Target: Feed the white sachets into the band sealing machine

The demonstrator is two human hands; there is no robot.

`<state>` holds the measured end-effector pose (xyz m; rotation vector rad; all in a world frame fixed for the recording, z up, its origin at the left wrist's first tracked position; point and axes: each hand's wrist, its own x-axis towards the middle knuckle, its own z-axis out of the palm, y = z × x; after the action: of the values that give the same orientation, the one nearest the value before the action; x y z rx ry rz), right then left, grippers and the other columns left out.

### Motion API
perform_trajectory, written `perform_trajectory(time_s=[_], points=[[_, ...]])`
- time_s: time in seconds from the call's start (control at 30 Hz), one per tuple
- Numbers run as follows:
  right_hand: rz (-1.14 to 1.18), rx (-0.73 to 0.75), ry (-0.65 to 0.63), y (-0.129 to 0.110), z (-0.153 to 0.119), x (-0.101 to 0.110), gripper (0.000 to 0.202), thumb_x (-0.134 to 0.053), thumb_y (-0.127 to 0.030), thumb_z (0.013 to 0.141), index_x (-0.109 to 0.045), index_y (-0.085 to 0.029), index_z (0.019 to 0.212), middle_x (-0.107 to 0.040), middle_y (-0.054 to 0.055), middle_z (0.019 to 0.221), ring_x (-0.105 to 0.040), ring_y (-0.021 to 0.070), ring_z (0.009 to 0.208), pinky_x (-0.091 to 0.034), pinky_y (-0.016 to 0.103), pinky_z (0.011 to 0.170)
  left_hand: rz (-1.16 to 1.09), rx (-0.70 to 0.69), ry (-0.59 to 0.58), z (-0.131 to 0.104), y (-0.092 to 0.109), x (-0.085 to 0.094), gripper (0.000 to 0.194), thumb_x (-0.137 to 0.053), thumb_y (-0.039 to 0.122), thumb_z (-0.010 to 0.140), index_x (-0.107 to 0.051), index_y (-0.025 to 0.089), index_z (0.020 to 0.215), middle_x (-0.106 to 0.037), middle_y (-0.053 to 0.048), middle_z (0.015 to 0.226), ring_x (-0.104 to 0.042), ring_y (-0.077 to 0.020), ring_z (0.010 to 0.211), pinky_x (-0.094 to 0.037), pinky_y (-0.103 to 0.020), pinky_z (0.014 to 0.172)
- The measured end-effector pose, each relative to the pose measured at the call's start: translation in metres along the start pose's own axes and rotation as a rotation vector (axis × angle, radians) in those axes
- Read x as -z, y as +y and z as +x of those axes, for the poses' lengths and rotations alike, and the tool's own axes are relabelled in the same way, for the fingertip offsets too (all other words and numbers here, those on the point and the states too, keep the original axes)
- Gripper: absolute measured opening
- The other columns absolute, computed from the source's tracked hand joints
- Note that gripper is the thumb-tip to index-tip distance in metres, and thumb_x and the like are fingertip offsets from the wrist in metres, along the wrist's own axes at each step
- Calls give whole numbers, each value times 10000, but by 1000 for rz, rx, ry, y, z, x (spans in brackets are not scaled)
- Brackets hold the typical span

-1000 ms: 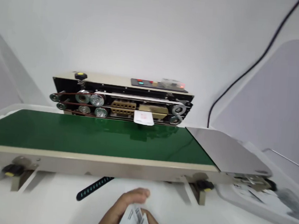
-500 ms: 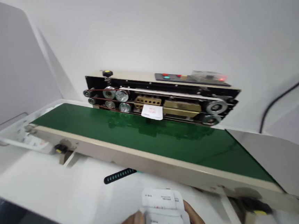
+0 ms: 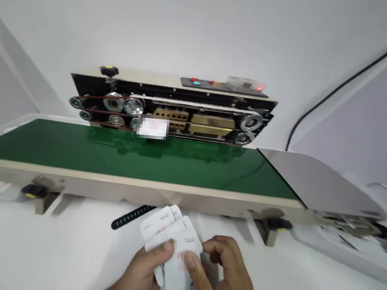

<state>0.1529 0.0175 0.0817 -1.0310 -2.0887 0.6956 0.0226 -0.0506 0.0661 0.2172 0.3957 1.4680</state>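
Thin, light, slippery white sachets (image 3: 174, 245) fanned low over the white table (image 3: 35, 248), pinched between left hand (image 3: 141, 271) thumb and fingers, right hand (image 3: 226, 274) closed on their edge; probably best gripped at the flat margins.

A small stack of white pouches (image 3: 171, 247) with red and black print is fanned out, tilted leftward, held above the white bench's (image 3: 35, 248) front edge, just before the conveyor.
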Motion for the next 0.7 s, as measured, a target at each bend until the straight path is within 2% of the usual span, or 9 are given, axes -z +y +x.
perform_trajectory(time_s=[0.07, 0.17, 0.23, 0.4, 0.53, 0.6, 0.7], points=[[28, -64, -59, -2, -2, 1, 258, -562, -478, 920, -507, -233, 859, -507, 5, 759, -552, 187, 668, -514, 352, 649, 0, -12, 76, -3, 0, -7, 483, -548, 316, 933, -477, 190, 1394, -746, -128, 1057, -686, -305, 1012, -499, -458, 894], [178, -210, -168, -6, -2, 1, 264, -561, -484, 926, -525, -223, 902, -474, -30, 686, -531, 157, 599, -474, 297, 547, 35, -33, 284, -10, 3, -18, 570, -604, 268, 912, -402, 184, 1439, -762, -109, 967, -707, -288, 932, -544, -448, 844], [265, -247, -198, -7, 0, 0, 262, -574, -472, 925, -547, -213, 959, -491, -36, 677, -532, 147, 595, -464, 282, 537, 73, -24, 376, -14, 7, -23, 607, -626, 251, 898, -384, 177, 1450, -764, -111, 934, -713, -289, 867, -579, -456, 781], [351, -280, -131, -3, -5, -3, 237, -554, -429, 950, -543, -203, 1020, -521, -37, 664, -519, 134, 584, -452, 271, 527, 124, 74, 372, -21, 12, -24, 582, -610, 151, 867, -449, 183, 1426, -758, -138, 991, -709, -328, 891, -613, -440, 657], [390, -173, -40, -7, -16, -5, 283, -669, -360, 867, -493, -229, 1046, -555, -13, 826, -566, 138, 681, -507, 280, 595, 108, 6, 388, -21, 10, -25, 603, -632, 95, 841, -476, 198, 1414, -766, -97, 955, -710, -295, 934, -594, -434, 817], [410, -170, -71, -9, -19, -4, 294, -700, -340, 843, -489, -235, 1020, -563, -9, 852, -577, 142, 702, -516, 270, 583, 90, -18, 424, -19, 9, -25, 631, -656, 96, 832, -463, 215, 1421, -765, -75, 939, -708, -275, 951, -571, -425, 882], [509, -280, -168, -8, -18, -2, 256, -661, -360, 896, -486, -227, 1028, -609, 6, 876, -610, 146, 736, -532, 258, 584, 100, 4, 446, -18, 8, -25, 612, -644, 188, 874, -416, 238, 1440, -759, -76, 958, -714, -272, 926, -585, -422, 843]])
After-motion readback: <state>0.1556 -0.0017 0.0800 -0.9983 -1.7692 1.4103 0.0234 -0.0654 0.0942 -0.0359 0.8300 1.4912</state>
